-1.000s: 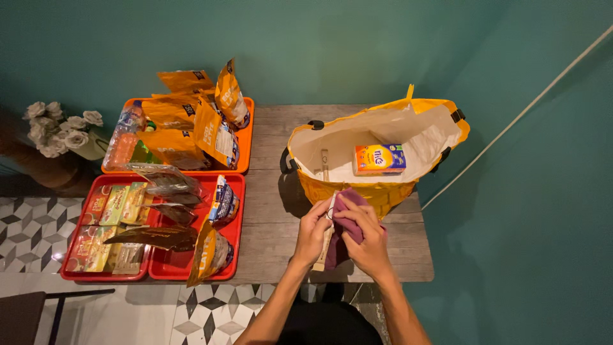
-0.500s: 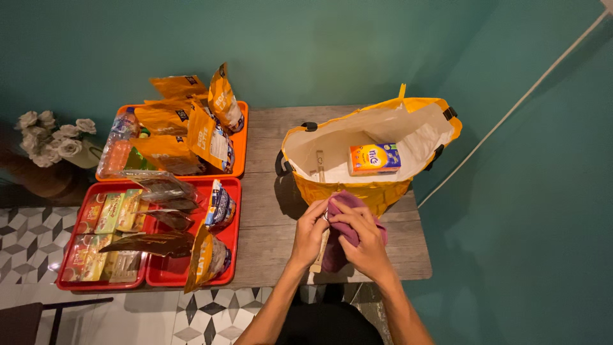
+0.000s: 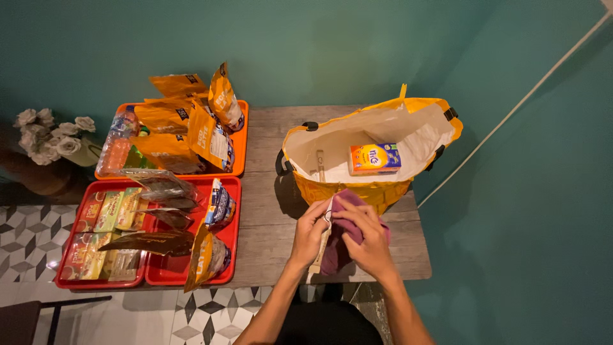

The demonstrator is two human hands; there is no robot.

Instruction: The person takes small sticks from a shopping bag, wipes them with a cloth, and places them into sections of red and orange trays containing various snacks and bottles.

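My left hand [image 3: 311,231] and my right hand [image 3: 366,237] meet over the wooden table [image 3: 268,191], just in front of an open yellow bag [image 3: 357,185]. The right hand grips a purple cloth [image 3: 335,252] that hangs down below the fingers. The left hand pinches a slim pale wooden tool [image 3: 321,246] that the cloth is pressed against. Inside the bag's white lining lie a small yellow box [image 3: 375,158] and a pale stick-shaped item [image 3: 320,165].
Two red trays [image 3: 167,271] at the left front hold snack packets and tea boxes. An orange tray [image 3: 241,137] behind them carries orange bags and a bottle [image 3: 117,139]. White flowers [image 3: 54,135] stand far left. A cord [image 3: 511,121] slants down the teal wall.
The hands shifted slightly while working the cloth on the tool; the view moved a little. Everything on the trays and in the bag stayed put.
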